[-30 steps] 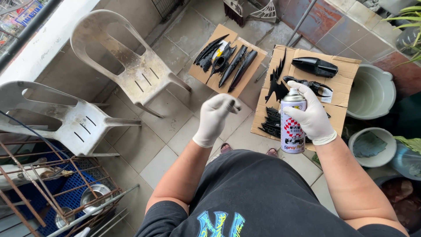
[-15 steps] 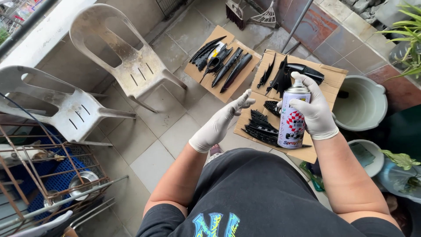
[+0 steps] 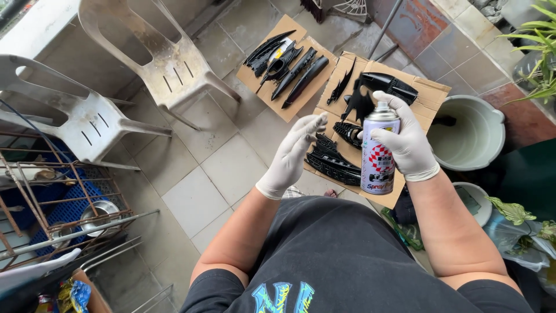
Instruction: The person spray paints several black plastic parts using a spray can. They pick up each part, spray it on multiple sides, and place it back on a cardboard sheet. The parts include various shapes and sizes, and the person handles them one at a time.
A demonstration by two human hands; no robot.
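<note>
White-gloved right hand (image 3: 408,142) grips spray can (image 3: 378,152) upright, finger on nozzle, over black parts (image 3: 333,159) spread on cardboard (image 3: 425,98); left hand (image 3: 292,153) open, empty.

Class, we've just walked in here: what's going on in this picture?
A person in white gloves stands over a tiled floor. The right hand holds a spray can upright, a finger on its nozzle. The left hand is open beside it, holding nothing. Below, black parts lie spread on cardboard sheets. Two plastic chairs and a bucket stand nearby.
</note>
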